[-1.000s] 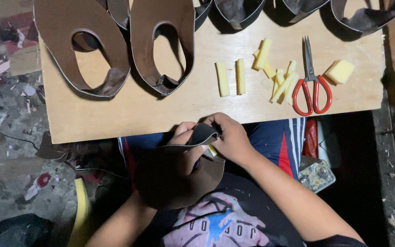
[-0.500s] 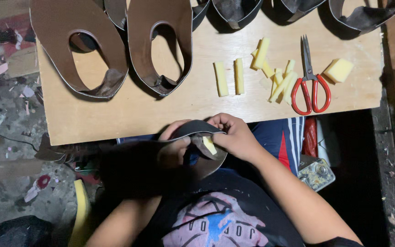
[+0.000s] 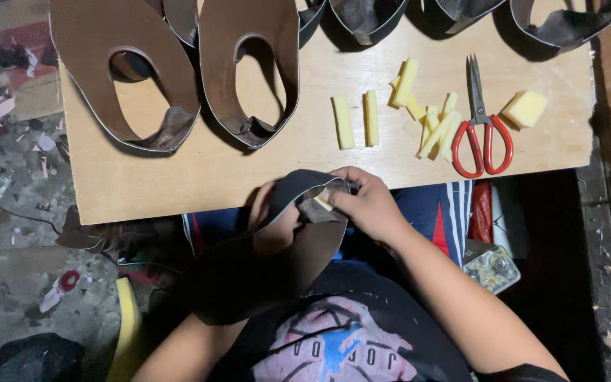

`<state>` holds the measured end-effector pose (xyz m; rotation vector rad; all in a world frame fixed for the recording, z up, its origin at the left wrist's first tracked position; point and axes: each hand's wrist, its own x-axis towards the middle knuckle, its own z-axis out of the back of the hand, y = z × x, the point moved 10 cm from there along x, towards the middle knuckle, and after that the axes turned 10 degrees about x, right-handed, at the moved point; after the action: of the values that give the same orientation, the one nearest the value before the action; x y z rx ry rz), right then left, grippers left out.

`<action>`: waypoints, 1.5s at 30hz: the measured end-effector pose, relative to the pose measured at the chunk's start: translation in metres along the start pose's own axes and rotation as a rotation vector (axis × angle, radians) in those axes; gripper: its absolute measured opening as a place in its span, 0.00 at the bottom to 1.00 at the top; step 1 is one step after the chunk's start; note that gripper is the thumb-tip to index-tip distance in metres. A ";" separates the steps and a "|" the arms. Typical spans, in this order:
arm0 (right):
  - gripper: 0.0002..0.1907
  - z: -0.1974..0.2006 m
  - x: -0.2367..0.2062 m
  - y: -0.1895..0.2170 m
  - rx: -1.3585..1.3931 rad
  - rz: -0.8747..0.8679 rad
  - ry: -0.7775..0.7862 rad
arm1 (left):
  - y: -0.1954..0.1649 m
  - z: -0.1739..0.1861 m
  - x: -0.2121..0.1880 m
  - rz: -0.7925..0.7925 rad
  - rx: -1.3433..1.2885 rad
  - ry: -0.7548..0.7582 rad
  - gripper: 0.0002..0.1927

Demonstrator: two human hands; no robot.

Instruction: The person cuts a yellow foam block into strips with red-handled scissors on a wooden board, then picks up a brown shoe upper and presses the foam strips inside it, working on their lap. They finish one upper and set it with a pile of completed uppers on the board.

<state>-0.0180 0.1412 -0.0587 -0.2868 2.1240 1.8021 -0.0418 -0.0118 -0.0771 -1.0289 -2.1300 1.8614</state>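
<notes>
Item: dark shoe upper [image 3: 277, 269], held over the lap, just below the wooden board [image 3: 199, 177]. Left hand [image 3: 274, 223] is tucked inside it; right hand [image 3: 365, 205] is pinched on its edge over a yellow foam strip [image 3: 323, 203]. Risk: the strip may be dislodged or set crooked if the pinch slackens. Red-handled scissors [image 3: 482, 138] lie near.

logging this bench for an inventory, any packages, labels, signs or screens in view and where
No clear package, label, sign or screen on the wooden board.
Printed graphic on the person's dark shirt, bottom centre: pink and blue shapes with pale lettering.
Small clear boxy item right of the right forearm, below the board's edge: contents too blurred to tell.
</notes>
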 end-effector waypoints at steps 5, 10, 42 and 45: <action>0.15 0.014 0.019 0.003 -0.026 0.074 -0.164 | -0.006 -0.014 0.007 0.007 0.115 0.104 0.16; 0.18 0.002 -0.003 0.048 -0.221 0.485 -0.212 | -0.013 -0.005 0.013 -0.053 0.106 -0.020 0.15; 0.07 -0.005 0.023 0.012 -0.454 0.200 -0.033 | -0.160 -0.045 -0.073 -1.102 1.019 -0.364 0.17; 0.08 -0.009 0.023 0.015 -0.607 0.247 -0.010 | -0.116 -0.022 -0.044 -0.761 0.766 -0.220 0.15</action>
<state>-0.0456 0.1363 -0.0527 -0.1586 1.6064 2.5602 -0.0437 -0.0188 0.0483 0.1390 -1.3274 2.0791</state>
